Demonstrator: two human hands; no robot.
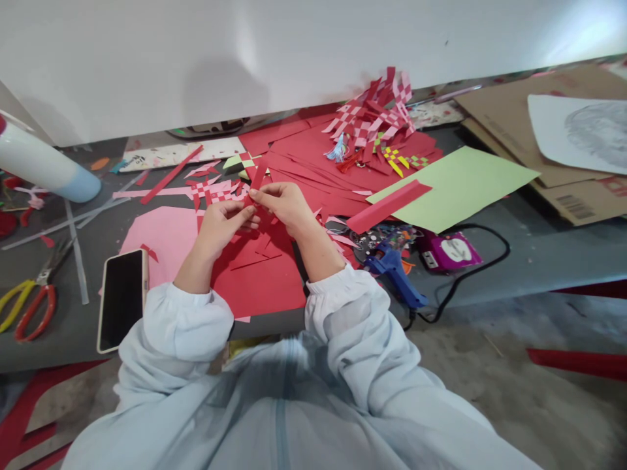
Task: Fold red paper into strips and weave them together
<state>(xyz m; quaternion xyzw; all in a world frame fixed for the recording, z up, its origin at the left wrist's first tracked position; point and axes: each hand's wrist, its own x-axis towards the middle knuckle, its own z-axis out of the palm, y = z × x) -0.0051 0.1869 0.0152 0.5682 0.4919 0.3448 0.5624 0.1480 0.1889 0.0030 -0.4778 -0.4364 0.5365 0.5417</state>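
Note:
My left hand [226, 225] and my right hand [280, 203] meet above a pile of red paper [267, 287]. Between their fingertips is a narrow red paper strip [258, 176], its upper end pointing away from me. My right thumb and fingers pinch the strip, and the left fingers close on its lower part, mostly hidden. Just beyond my left hand lie pink-and-red checkered woven paper pieces [215, 190]. Pink paper sheets [161, 232] lie under and left of my left forearm. A folded red strip [389, 207] rests to the right.
A phone [123, 297] and scissors [36, 294] lie left, near a white-and-blue bottle [49, 160]. On the right are a blue glue gun [396, 274] with a black cord, a purple box [453, 251], green paper [465, 186] and cardboard [578, 196]. Woven pieces [377, 111] heap at the back.

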